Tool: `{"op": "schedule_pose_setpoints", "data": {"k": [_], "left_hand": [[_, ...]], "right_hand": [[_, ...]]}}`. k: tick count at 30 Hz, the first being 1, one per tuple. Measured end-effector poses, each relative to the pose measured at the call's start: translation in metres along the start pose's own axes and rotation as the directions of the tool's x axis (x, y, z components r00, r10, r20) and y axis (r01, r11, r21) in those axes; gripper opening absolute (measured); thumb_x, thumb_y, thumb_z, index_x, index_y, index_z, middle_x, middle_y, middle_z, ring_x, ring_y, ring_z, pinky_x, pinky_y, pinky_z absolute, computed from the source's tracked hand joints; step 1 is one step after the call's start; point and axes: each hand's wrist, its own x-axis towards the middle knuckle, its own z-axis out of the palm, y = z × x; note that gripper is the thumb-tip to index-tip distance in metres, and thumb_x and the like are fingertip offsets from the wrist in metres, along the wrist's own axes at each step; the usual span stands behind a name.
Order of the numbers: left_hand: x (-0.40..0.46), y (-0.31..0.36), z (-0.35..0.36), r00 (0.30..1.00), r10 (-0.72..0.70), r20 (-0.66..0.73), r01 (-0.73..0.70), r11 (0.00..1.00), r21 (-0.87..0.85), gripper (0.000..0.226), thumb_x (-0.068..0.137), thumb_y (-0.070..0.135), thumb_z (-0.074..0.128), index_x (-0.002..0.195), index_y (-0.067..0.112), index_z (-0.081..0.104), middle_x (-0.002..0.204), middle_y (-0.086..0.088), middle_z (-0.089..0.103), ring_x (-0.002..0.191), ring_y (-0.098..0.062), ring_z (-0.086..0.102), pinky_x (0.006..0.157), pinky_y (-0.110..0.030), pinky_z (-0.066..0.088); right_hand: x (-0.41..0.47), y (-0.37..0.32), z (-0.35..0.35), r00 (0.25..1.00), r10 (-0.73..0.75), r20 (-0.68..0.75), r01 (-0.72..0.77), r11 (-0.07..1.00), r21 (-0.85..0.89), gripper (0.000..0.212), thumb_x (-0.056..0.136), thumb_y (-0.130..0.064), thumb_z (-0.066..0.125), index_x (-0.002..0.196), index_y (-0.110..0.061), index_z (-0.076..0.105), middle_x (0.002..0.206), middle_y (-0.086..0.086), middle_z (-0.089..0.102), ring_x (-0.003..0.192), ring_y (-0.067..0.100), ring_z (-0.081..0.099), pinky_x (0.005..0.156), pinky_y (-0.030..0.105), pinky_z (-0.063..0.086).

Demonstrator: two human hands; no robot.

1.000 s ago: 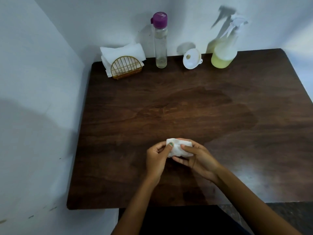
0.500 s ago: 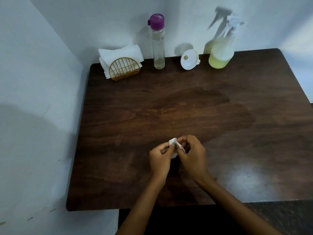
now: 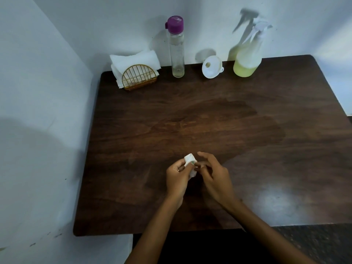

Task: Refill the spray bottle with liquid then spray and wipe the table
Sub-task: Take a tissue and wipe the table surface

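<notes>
The fingers [image 3: 187,166] of the left hand [image 3: 176,178] are curled round a small folded wad of white paper tissue [image 3: 190,162], pinching it between thumb and forefingers; the wad stands up out of the grip, above the near middle of the dark brown wooden table [image 3: 285,149]; whether it touches the table cannot be told. The right hand [image 3: 215,178] sits just beside the left, fingers loosely bent and spread, the forefinger reaching forward; its inner fingertips lie at the edge of the wad, though a firm grip there is not plain. Both bare forearms rise from the near edge of the table.

Farther out, a darker, irregular patch crosses the centre of the table; a pale glare lies on the near right part.

Along the far edge, against the white wall:
- at the right, the clear plastic spray bottle with a white trigger head [image 3: 247,61], upright, holding yellow-green liquid in its lower part;
- just left of it, a white plastic funnel [image 3: 211,67], lying tilted on its side;
- next, a tall clear cylindrical bottle with a purple cap [image 3: 177,52], upright, nearly drained;
- at the far left corner, a gold wire semicircular napkin holder [image 3: 140,78] carrying a stack of white paper napkins [image 3: 133,60].
</notes>
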Motion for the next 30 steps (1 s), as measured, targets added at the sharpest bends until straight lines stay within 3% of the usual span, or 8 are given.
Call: {"op": "schedule_pose_setpoints", "data": {"k": [5,12,15,18,20,23,26,30], "left_hand": [[0.001,-0.003,0.001,0.998,-0.063,0.027,0.064,0.997,-0.033,0.022,0.091,0.022,0.06,0.11,0.014,0.069,0.1,-0.002,0.073,0.096,-0.015,0.068,0.086,-0.032,0.055],[-0.002,0.0,0.008,0.992,-0.079,0.102,0.085,0.995,-0.054,0.015,0.094,0.023,0.054,0.101,0.027,0.068,0.099,0.005,0.07,0.097,-0.009,0.063,0.079,-0.022,0.046],[0.001,0.001,0.004,0.994,-0.057,0.098,0.064,0.996,-0.067,0.024,0.095,0.024,0.052,0.116,0.03,0.062,0.115,0.008,0.064,0.108,-0.01,0.058,0.091,-0.029,0.046],[0.009,0.0,-0.01,1.0,-0.006,-0.014,0.005,0.998,-0.067,0.03,0.096,0.025,0.051,0.125,0.032,0.053,0.124,0.007,0.057,0.113,-0.009,0.053,0.096,-0.031,0.041],[0.015,-0.003,-0.025,0.991,0.066,-0.117,-0.07,0.997,-0.026,0.029,0.095,0.024,0.053,0.124,0.031,0.054,0.127,0.005,0.056,0.111,-0.004,0.052,0.096,-0.027,0.039],[0.02,-0.01,-0.052,0.949,0.163,-0.27,-0.139,0.984,0.108,0.03,0.094,0.024,0.056,0.122,0.034,0.054,0.133,0.007,0.051,0.12,-0.009,0.046,0.097,-0.028,0.038],[0.02,-0.018,-0.076,0.898,0.248,-0.363,-0.136,0.942,0.305,0.038,0.093,0.027,0.055,0.131,0.029,0.05,0.143,0.006,0.041,0.135,-0.017,0.032,0.108,-0.043,0.033],[0.019,-0.036,-0.096,0.861,0.319,-0.396,-0.103,0.872,0.479,0.047,0.096,0.038,0.048,0.141,0.025,0.04,0.156,0.001,0.027,0.144,-0.019,0.02,0.115,-0.052,0.023]], "right_hand": [[0.01,0.0,-0.007,0.979,0.131,-0.156,-0.102,0.979,0.179,0.021,0.087,-0.005,0.061,0.103,-0.019,0.061,0.089,-0.006,0.068,0.084,0.007,0.066,0.076,0.026,0.054],[0.015,-0.003,-0.011,0.963,0.245,0.113,-0.268,0.812,0.518,0.024,0.084,-0.004,0.065,0.107,-0.013,0.065,0.089,0.004,0.074,0.079,0.011,0.071,0.065,0.018,0.054],[0.025,0.002,-0.011,0.955,0.294,0.038,-0.275,0.83,0.486,0.03,0.082,0.0,0.066,0.111,-0.01,0.065,0.09,0.004,0.074,0.075,0.006,0.07,0.061,0.016,0.052],[0.052,0.012,-0.021,0.911,0.363,-0.193,-0.242,0.853,0.462,0.032,0.081,0.005,0.065,0.112,-0.002,0.064,0.094,0.008,0.068,0.057,-0.006,0.063,0.053,0.01,0.049],[0.076,0.017,-0.037,0.856,0.327,-0.401,-0.199,0.923,0.329,0.026,0.082,0.001,0.066,0.108,-0.001,0.067,0.096,0.013,0.069,0.058,-0.002,0.063,0.055,0.009,0.048],[0.118,0.023,-0.067,0.776,0.129,-0.618,-0.216,0.974,-0.068,0.021,0.086,-0.013,0.064,0.104,-0.007,0.072,0.099,0.012,0.072,0.087,0.021,0.067,0.074,0.019,0.043],[0.157,0.031,-0.086,0.765,-0.02,-0.643,-0.187,0.95,-0.251,0.024,0.087,-0.006,0.054,0.105,-0.008,0.071,0.107,0.01,0.069,0.096,0.024,0.064,0.085,0.024,0.043],[0.191,0.036,-0.063,0.856,-0.032,-0.516,-0.187,0.911,-0.367,0.03,0.09,-0.007,0.043,0.109,-0.007,0.067,0.121,0.009,0.062,0.111,0.027,0.057,0.094,0.03,0.039]]}}
